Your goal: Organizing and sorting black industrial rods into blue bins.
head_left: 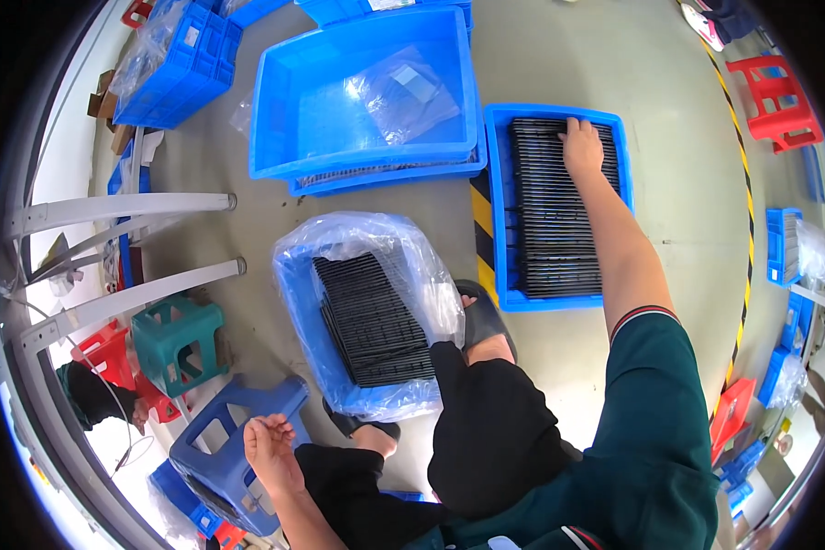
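Observation:
My right arm stretches forward to a blue bin (629, 174) filled with a close row of thin black slats (559, 229). At its far end my right hand (581, 148) has its fingers bent over the edges of the slats, gripping there; how many it holds is hidden. My left hand (275, 454) hovers beside a blue plastic stool (289, 396), its fingers loosely curled and a little apart, with nothing visible in it. Between my feet sits a second blue bin (295, 316), lined with clear plastic film (412, 252). More black slats (376, 321) lie inside, some at a slant.
A large blue bin (289, 92) holding a clear bag (408, 92) stands stacked on another one at the far side. Left of me are a green stool (179, 344) and white metal legs (137, 213). A red stool (779, 103) stands at far right beyond striped floor tape (750, 202).

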`<state>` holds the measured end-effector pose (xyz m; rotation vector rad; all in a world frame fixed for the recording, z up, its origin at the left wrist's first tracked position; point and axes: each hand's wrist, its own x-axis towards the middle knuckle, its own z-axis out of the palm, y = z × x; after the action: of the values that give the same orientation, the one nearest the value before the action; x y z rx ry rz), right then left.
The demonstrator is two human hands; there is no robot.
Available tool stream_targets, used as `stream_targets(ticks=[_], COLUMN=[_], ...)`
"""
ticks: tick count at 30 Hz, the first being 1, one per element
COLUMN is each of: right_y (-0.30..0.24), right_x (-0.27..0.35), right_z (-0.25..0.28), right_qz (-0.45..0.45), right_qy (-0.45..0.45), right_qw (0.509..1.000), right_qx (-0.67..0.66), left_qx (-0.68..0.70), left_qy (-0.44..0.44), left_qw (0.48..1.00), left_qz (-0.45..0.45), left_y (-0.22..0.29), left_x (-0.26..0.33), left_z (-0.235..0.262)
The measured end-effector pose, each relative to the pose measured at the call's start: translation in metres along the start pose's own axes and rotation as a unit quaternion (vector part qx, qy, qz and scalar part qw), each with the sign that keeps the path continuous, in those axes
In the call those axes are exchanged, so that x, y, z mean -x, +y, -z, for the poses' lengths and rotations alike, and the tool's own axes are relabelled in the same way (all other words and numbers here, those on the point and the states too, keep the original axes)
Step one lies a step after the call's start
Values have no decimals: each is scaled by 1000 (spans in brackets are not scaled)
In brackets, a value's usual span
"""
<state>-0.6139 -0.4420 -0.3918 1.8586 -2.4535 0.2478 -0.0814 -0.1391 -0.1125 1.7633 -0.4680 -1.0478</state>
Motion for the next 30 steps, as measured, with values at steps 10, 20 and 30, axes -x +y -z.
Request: stream_targets(ticks=[10, 20, 30], right_y=[3, -269, -378], right_x=[-35, 83, 275], right_z=[10, 207, 105], right_qz=[-21, 542, 578], right_qy=[-124, 55, -365], right_qw=[990, 777, 724], right_qx=[66, -317, 95], left_qx=[-3, 56, 181], left_qy=[-12, -33, -23], left_qw=[1000, 995, 976], left_qz=[-28, -75, -121], left_y=[11, 36, 47], left_x=[5, 45, 68], left_z=[11, 35, 88])
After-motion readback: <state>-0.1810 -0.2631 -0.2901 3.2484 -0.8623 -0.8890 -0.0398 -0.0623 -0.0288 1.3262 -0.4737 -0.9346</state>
